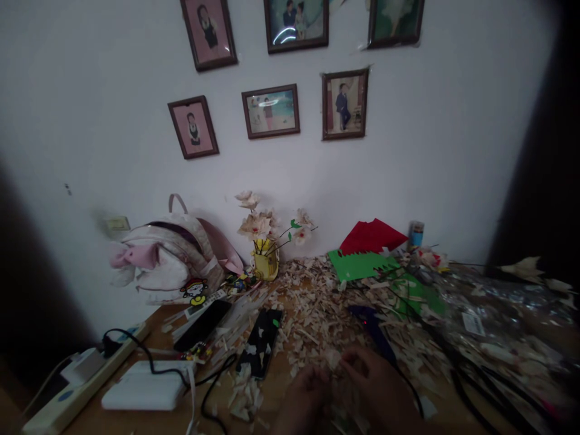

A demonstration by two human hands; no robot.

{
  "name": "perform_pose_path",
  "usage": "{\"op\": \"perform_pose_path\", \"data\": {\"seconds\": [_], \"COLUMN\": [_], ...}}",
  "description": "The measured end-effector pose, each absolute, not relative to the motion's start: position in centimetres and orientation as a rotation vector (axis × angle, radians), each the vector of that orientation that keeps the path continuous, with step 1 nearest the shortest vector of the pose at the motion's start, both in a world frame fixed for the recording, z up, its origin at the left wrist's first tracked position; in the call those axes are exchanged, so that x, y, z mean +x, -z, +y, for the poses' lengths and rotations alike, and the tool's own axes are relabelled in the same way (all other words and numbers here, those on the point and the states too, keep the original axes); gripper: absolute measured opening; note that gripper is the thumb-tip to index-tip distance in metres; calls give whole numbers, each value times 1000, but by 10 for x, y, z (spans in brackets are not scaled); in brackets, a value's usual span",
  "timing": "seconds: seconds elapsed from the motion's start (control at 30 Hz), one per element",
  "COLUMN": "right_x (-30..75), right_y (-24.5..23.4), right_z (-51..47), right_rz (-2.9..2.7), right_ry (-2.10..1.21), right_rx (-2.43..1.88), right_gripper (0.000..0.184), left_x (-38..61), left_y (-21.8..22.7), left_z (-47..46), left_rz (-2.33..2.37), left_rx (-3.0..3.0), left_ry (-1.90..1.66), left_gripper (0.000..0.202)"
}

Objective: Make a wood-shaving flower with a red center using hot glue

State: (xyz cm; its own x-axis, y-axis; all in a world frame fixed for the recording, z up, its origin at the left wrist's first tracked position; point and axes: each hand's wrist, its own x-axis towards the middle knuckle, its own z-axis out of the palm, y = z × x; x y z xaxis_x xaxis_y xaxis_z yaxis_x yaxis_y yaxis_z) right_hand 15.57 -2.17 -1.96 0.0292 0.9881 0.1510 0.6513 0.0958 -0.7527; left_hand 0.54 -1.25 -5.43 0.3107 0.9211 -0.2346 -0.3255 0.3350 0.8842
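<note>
My left hand (303, 393) and my right hand (371, 380) sit close together at the bottom middle of the view, both slightly blurred. The right fingers curl around a pale curled wood shaving (333, 359), and the left fingers lie just below it. What the left hand holds is hidden. A heap of wood shavings (317, 314) covers the wooden table (212, 399) around them. Just beyond my right hand lies a dark blue glue gun (371, 332) with a small red light, its black cord running down past that hand.
Left of my hands lie two phones (260, 341), a white power bank (145, 386) and a power strip (86, 380) with cables. A backpack (172, 260), a yellow vase of pale flowers (266, 263) and green and red paper (362, 257) stand by the wall. Crumpled clear plastic (507, 320) covers the right.
</note>
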Motion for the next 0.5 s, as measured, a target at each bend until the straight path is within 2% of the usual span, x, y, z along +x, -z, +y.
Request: {"op": "perform_pose_path", "data": {"seconds": [0.5], "right_x": [158], "right_y": [22], "right_z": [-20], "right_rz": [-1665], "right_ry": [-600], "right_rx": [-1669], "right_gripper": [15], "left_x": [4], "left_y": [53], "left_z": [-13], "left_rz": [818], "left_rx": [845], "left_ry": [-984], "left_gripper": [15]}}
